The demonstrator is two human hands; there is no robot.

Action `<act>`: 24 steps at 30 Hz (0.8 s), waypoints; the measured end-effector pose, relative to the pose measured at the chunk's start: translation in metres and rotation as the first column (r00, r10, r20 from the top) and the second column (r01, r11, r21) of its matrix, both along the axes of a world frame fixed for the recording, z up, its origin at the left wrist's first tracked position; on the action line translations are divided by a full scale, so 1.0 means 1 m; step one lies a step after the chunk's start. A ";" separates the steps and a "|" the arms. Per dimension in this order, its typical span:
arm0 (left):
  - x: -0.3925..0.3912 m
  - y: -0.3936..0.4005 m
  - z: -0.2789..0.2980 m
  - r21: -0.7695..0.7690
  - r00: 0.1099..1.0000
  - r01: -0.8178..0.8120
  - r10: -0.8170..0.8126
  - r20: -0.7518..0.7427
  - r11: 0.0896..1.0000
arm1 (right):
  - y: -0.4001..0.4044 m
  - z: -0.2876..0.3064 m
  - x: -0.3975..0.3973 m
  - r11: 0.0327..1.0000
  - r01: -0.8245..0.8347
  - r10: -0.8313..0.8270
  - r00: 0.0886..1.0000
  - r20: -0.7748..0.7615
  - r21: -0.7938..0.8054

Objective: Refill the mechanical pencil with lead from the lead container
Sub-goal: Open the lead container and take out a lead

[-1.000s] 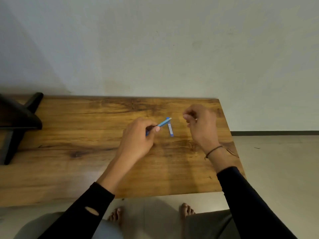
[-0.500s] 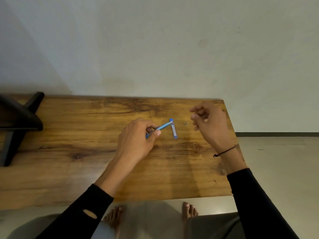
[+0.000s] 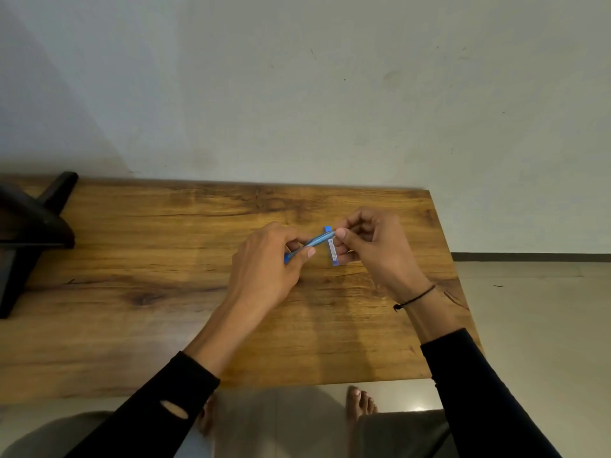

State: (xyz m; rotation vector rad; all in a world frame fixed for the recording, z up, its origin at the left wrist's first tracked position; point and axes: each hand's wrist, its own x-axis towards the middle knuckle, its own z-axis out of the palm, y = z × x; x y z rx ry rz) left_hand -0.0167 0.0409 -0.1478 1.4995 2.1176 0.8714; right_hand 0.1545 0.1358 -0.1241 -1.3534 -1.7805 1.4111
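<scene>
My left hand (image 3: 264, 262) grips the lower half of a blue mechanical pencil (image 3: 314, 242), which points up and to the right above the wooden table (image 3: 165, 292). The thumb and fingers of my right hand (image 3: 373, 249) are pinched together at the pencil's upper end. Whether a lead is between them is too small to tell. A slim lead container (image 3: 331, 251), pale with blue ends, lies on the table just under the pencil's end and my right fingers, partly hidden by them.
A black stand (image 3: 36, 223) occupies the table's far left. A pale wall runs along the table's back edge. The table's right edge is close to my right wrist, with floor beyond it. My bare feet (image 3: 360, 403) show below the front edge.
My right hand, which had swung away to the right half a second ago, has come back left to the pencil's upper end. My left hand still holds the pencil in nearly the same place.
</scene>
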 end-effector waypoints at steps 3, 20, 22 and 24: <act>0.001 0.001 -0.001 -0.011 1.000 0.000 0.000 -0.016 1.000 | 0.009 0.001 0.009 0.998 0.051 -0.052 0.998 0.042 0.028; 0.005 0.004 -0.006 -0.057 1.000 0.016 -0.017 -0.019 0.998 | 0.018 0.006 0.037 0.974 0.218 -0.201 0.959 0.202 -0.065; 0.006 0.004 -0.006 -0.069 0.999 -0.010 0.007 -0.040 0.998 | 0.006 0.010 0.024 0.959 0.151 -0.131 0.987 0.094 -0.240; 0.006 0.005 -0.008 -0.096 0.994 -0.027 0.017 -0.111 0.995 | -0.002 0.006 0.013 0.967 0.087 -0.043 0.982 0.181 -0.239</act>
